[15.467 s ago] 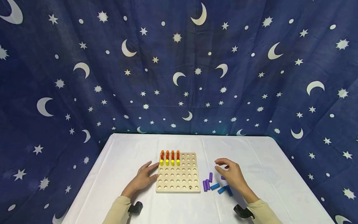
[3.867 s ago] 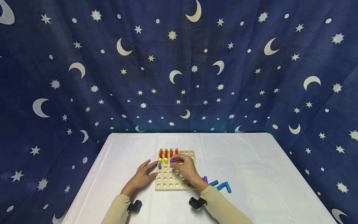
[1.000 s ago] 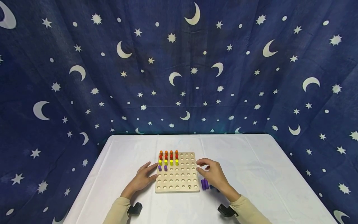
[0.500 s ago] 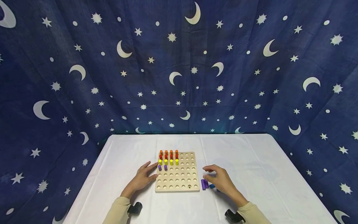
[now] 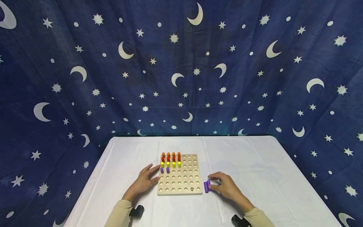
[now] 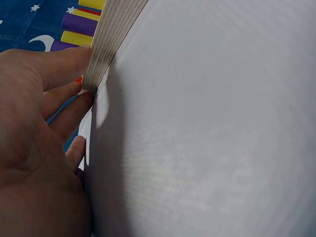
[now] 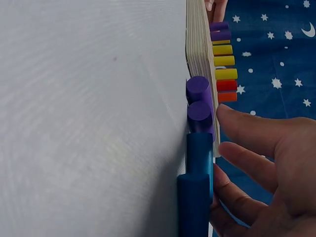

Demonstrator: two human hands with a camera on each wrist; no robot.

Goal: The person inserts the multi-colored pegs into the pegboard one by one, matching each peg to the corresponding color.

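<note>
A square wooden pegboard (image 5: 176, 193) lies on the table, with rows of orange pegs (image 5: 174, 154), red pegs (image 5: 174, 160) and yellow pegs (image 5: 174, 164) at its far left. Two purple pegs (image 5: 168, 170) stand in the row nearer me. My left hand (image 5: 144, 181) rests its fingertips against the board's left edge, fingers spread. My right hand (image 5: 227, 186) hovers beside two loose purple pegs (image 5: 206, 187) right of the board. In the right wrist view its thumb and fingers stand apart, with a narrow gap before the purple pegs (image 7: 199, 112).
Blue pegs (image 7: 199, 153) lie by the right hand in the right wrist view; in the head view that hand hides them. A white cloth covers the table (image 5: 255, 164). A dark blue curtain (image 5: 158, 78) with moons and stars hangs behind.
My right hand has moved from the board's right edge rightward and toward me, to the loose purple pegs. Against several seconds ago, two purple pegs now stand in the board. My left hand stays put.
</note>
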